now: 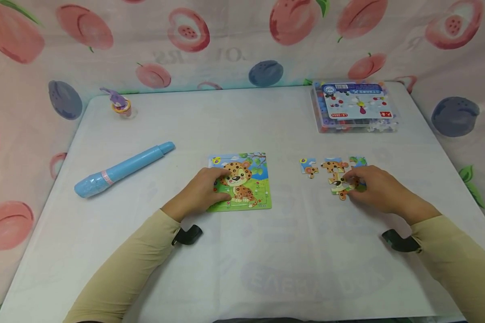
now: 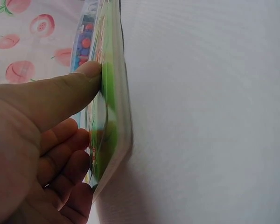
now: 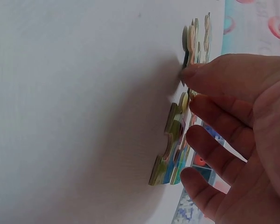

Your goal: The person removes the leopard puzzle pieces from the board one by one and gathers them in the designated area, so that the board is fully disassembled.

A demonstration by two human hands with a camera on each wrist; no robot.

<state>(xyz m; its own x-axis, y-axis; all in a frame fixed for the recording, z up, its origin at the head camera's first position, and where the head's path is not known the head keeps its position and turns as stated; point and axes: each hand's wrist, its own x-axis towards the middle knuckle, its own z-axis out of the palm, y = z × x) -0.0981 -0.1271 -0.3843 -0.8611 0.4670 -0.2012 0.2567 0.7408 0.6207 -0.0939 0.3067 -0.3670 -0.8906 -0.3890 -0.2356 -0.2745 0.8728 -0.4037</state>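
A square leopard puzzle board lies flat on the table, its picture face up. My left hand rests on its left part, thumb and forefinger spread over the picture. In the left wrist view the thumb presses close to the board's near edge. Farther right, my right hand pinches a small jigsaw piece between thumb and forefinger. Joined pieces with a spotted animal lie beside it, partly covered by the fingers. The right wrist view shows the other fingers loosely bent over more pieces.
One separate jigsaw piece lies left of the group. A clear plastic box of coloured beads stands at the back right. At left lie a blue tube-shaped object and a small purple-topped toy cup. A patterned curtain hangs behind.
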